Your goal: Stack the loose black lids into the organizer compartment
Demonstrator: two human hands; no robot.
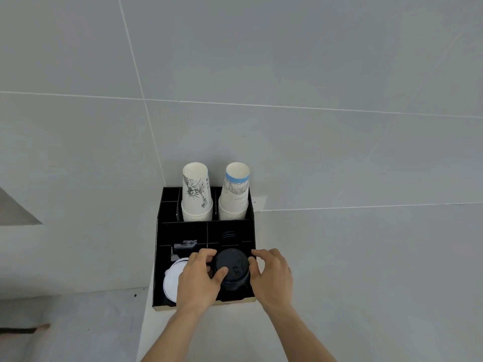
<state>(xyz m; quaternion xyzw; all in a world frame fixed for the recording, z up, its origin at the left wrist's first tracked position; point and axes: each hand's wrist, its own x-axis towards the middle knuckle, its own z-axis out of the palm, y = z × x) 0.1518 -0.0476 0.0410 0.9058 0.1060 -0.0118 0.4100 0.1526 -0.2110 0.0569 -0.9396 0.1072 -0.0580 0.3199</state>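
A stack of black lids [233,271] stands in the front right compartment of the black organizer [158,257]. My left hand [200,276] grips the stack from the left, thumb resting on the top lid. On the stack's right side, my right hand [271,275] presses in with fingers curled against the rim. Both hands hold the stack between them. A few more black lids [228,235] lie in the compartment just behind.
White lids [171,279] fill the front left compartment. Two stacks of upside-down paper cups [197,198] [235,195] stand in the back compartments. Small dark packets [184,245] lie in a middle slot. The organizer sits on a light tiled surface by a step edge [142,309].
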